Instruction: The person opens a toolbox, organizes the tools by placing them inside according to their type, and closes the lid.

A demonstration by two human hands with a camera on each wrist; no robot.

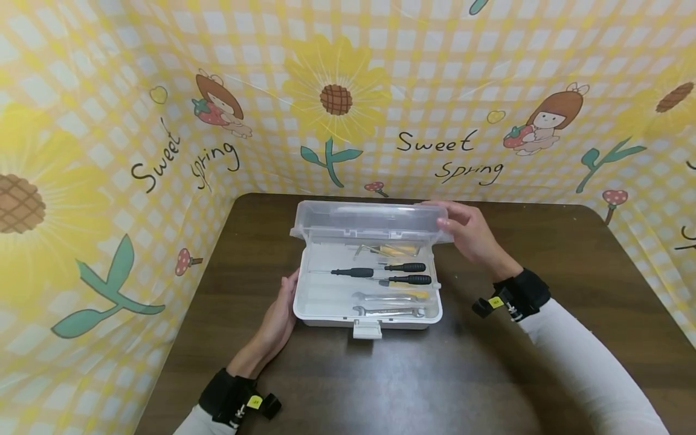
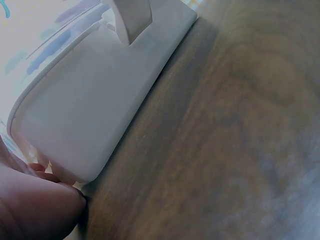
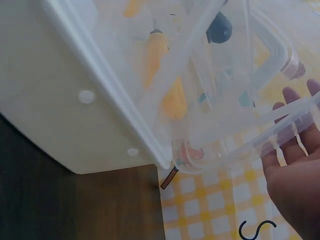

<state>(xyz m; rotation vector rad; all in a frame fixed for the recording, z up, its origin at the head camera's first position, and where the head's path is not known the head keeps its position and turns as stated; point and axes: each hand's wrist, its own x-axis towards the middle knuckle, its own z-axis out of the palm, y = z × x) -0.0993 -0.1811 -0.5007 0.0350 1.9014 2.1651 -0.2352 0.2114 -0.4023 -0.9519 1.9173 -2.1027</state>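
Note:
A white plastic toolbox point(image 1: 326, 319) lies on the table with its clear lid point(image 1: 375, 216) raised at the back. My right hand point(image 1: 474, 232) grips the lid's right end, thumb in front and fingers behind; the right wrist view shows those fingers point(image 3: 295, 145) around the clear edge. Against the box's left wall rests my left hand point(image 1: 278, 317), fingers extended along it and partly hidden. Inside lie black-handled screwdrivers point(image 1: 353, 272), silver wrenches point(image 1: 388, 312) and yellow-handled tools point(image 1: 399, 250). At the front, the white latch point(image 1: 367, 329) hangs unfastened.
The dark wooden table point(image 1: 380, 380) extends around the box. Behind it and on the left hangs a yellow checked cloth point(image 1: 261, 163) with printed sunflowers, meeting the table's back edge. Each wrist wears a black strap point(image 1: 526, 294) with a small camera.

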